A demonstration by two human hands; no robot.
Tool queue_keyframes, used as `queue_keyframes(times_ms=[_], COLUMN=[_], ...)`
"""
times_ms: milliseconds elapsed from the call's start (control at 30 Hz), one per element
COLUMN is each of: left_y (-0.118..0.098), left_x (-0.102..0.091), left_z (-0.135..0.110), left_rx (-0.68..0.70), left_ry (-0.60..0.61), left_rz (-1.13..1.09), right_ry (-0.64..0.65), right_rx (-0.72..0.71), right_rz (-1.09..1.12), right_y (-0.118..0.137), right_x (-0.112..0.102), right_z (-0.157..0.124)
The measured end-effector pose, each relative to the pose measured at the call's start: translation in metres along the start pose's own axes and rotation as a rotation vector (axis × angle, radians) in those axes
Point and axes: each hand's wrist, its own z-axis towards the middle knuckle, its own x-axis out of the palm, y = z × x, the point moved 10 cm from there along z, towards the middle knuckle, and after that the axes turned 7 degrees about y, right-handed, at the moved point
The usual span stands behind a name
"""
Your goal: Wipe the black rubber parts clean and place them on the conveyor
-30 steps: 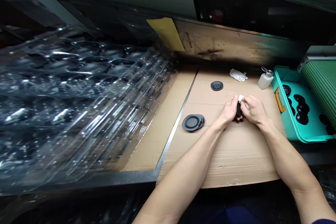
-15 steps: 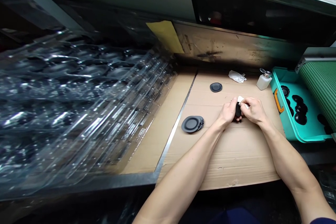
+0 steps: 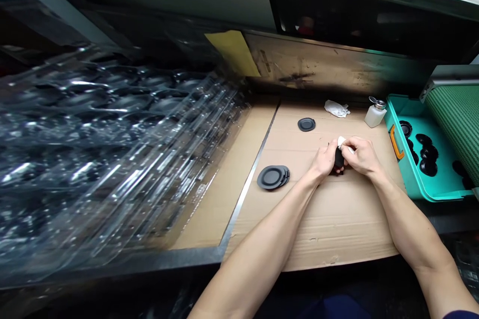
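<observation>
My left hand [image 3: 324, 161] is closed around a black disc-like part [image 3: 339, 158], holding it up on edge above the cardboard. Pinched in my right hand [image 3: 359, 153] is a white cloth [image 3: 341, 142], pressed against the top of that part. Fingers hide much of both. To the left of my hands lies a small stack of dark oval discs [image 3: 271, 177], fanned to the right. Farther back, a single dark disc [image 3: 307, 124] lies flat on the cardboard sheet [image 3: 322, 239].
A crumpled white cloth [image 3: 337, 108] and a white pump bottle [image 3: 374, 113] stand at the back. On the right is a teal bin [image 3: 415, 179] with black round parts, beside a green conveyor belt [image 3: 460, 109]. Stacked clear plastic trays [image 3: 149, 169] fill the left.
My hands stay together at nearly the same spot, with the white cloth and black part shifted slightly between the fingers. The whole view has moved a little.
</observation>
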Motion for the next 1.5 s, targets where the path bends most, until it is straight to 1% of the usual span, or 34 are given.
queue_keyframes(times_ms=[133,300,467,600,700,767,833,933,1033,1133,1267,1400,1500], left_y=[-0.002,-0.005,-0.003,-0.001,-0.004,-0.006,-0.006,-0.005,-0.007,-0.007,-0.006,-0.006,-0.008], left_x=[0.002,0.002,0.000,0.002,0.006,0.005,-0.001,-0.007,-0.008,-0.011,-0.010,-0.009,-0.010], left_z=[-0.001,-0.003,-0.002,-0.001,-0.003,-0.005,-0.009,-0.016,-0.019,-0.021,-0.021,-0.021,-0.021], left_rx=[0.009,-0.004,-0.016,-0.008,-0.008,-0.044,-0.108,-0.231,-0.312,-0.336,-0.342,-0.336,-0.316], left_ry=[0.016,0.004,-0.012,0.010,0.034,0.020,-0.026,-0.079,-0.071,-0.105,-0.116,-0.098,-0.092], left_rz=[-0.002,-0.008,-0.028,-0.046,-0.093,-0.209,-0.403,-0.716,-0.909,-0.969,-0.965,-0.943,-0.932], right_ry=[0.066,0.015,0.035,-0.001,0.043,0.040,-0.040,-0.189,-0.244,-0.222,-0.188,-0.207,-0.223], right_rx=[0.030,-0.028,-0.029,-0.053,-0.030,0.000,0.043,0.133,0.224,0.297,0.352,0.395,0.398], right_rz=[0.038,-0.023,-0.061,-0.058,-0.012,0.015,0.004,-0.088,-0.210,-0.315,-0.397,-0.418,-0.437], right_y=[-0.002,0.001,-0.002,0.001,-0.001,-0.008,-0.018,-0.039,-0.058,-0.070,-0.080,-0.093,-0.099], right_x=[0.004,0.000,0.005,0.002,0.006,0.005,-0.003,-0.020,-0.029,-0.031,-0.032,-0.037,-0.040], right_z=[0.000,0.000,0.000,0.000,0.000,0.000,0.000,-0.003,-0.005,-0.005,-0.006,-0.009,-0.009])
